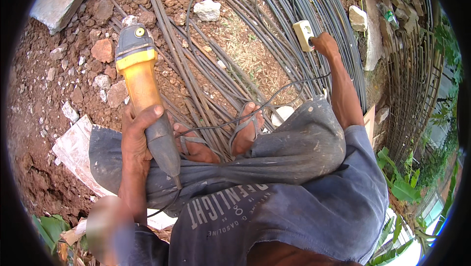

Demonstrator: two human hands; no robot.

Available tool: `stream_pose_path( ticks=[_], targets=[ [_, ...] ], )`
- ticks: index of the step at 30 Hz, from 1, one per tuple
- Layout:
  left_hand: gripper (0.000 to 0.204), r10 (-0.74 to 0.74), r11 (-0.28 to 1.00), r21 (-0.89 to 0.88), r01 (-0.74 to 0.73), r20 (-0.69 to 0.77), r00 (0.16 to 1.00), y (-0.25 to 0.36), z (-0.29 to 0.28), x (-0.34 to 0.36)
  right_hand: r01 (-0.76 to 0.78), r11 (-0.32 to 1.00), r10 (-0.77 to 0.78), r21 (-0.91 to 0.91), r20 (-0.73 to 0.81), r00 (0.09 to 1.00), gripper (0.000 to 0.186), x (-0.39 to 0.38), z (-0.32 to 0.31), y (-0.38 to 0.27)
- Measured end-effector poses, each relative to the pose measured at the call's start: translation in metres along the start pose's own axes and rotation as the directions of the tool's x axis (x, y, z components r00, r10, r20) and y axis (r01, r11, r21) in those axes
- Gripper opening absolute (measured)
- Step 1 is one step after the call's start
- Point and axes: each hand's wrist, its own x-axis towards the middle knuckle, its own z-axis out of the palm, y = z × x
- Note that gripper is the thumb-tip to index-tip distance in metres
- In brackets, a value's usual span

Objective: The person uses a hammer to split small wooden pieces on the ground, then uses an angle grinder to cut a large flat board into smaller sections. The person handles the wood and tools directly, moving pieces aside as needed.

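1 yellow power tool, 1 white socket block, 2 hands, 2 sandals, rods too many to count.

Bright, diffuse daylight fills this outdoor scene, and shadows are soft, deepest in the folds of the dark trousers. The yellow and grey power tool and the reddish soil look crisp and clearly coloured. A fisheye lens gives a round picture with black corners, and stacked rods near the right rim appear bowed. At the lower right edge, white glare with a blue fringe washes out detail. At lower left, a smooth blurred patch hides what lies there
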Motion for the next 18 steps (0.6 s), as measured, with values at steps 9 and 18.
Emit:
stream_pose_path(
  ticks=[9, 18],
  targets=[
    [0.046, 0.108, 0.986, -0.116, -0.120, -0.099, 0.989, 0.011, 0.000, 0.009, 0.196, 0.978, -0.168, 0.069, -0.291, 0.942, 0.023, -0.014, 0.017, 0.009],
    [0.071, 0.290, 0.957, 0.005, -0.290, 0.004, 0.957, 0.018, 0.025, 0.013, 0.297, 0.926, -0.304, -0.233, 0.006, 0.953, 0.048, -0.038, -0.050, -0.056]
  ],
)
